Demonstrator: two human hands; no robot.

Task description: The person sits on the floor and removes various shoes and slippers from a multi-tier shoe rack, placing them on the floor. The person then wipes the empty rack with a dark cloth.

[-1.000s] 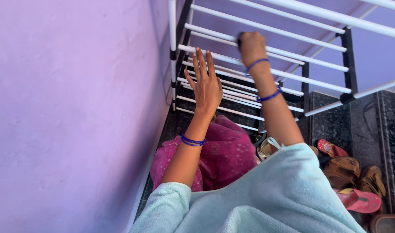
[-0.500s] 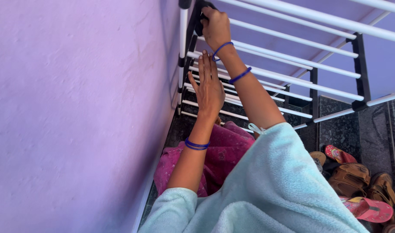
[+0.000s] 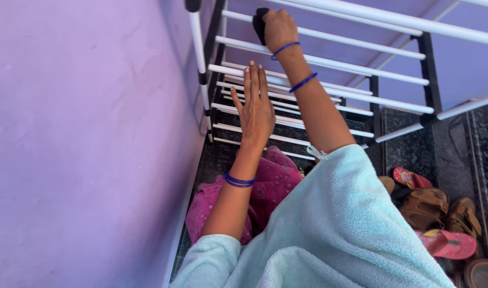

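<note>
A shoe rack (image 3: 329, 64) of white bars and black side frames stands against a purple wall. My right hand (image 3: 280, 26) reaches up to a top bar and is closed on a small dark cloth (image 3: 260, 24) pressed against the bar near the rack's left end. My left hand (image 3: 256, 109) is held flat with fingers together and straight, palm toward a middle shelf of bars, holding nothing. Both wrists carry blue bangles, and light aqua fleece sleeves cover my arms.
The purple wall (image 3: 84, 138) runs close along the left. Pink fabric (image 3: 265, 186) covers my lap. Several sandals, brown (image 3: 425, 208) and pink (image 3: 446, 242), lie on the dark speckled stone floor (image 3: 484, 154) at the right of the rack.
My right hand with the dark cloth slid left along the top bars toward the rack's left end. My left hand stayed flat near the middle shelf.
</note>
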